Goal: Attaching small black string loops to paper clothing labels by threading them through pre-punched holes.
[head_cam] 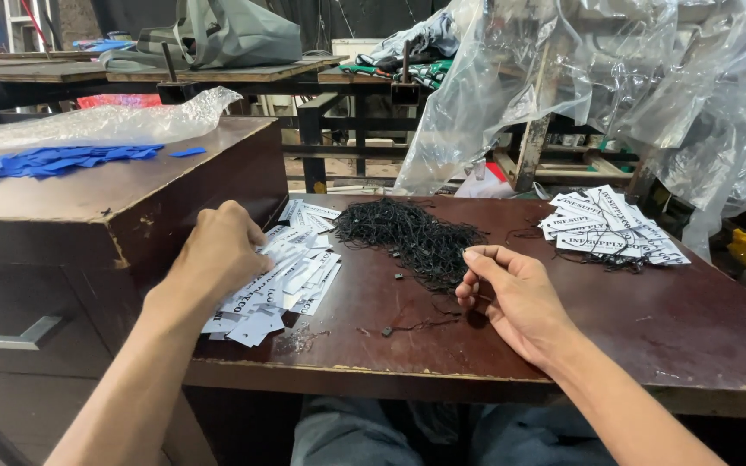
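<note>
My left hand (pixel 218 250) rests on a loose spread of white paper tags (pixel 291 272) at the left of the dark wooden table (pixel 666 336), its fingers curled over the tags. My right hand (pixel 511 289) lies palm up at the near edge of a tangled heap of thin black strings (pixel 407 233), thumb and fingers pinched together on a black string. A single black string (pixel 416 326) with a small end piece lies on the table just left of that hand. A second pile of white printed tags with strings (pixel 610 226) sits at the far right.
A brown cabinet (pixel 123 207) stands against the table's left side, with blue pieces (pixel 53 161) and a clear plastic bag (pixel 105 121) on top. Clear plastic sheeting (pixel 580 78) hangs behind the table. My knees are under the front edge.
</note>
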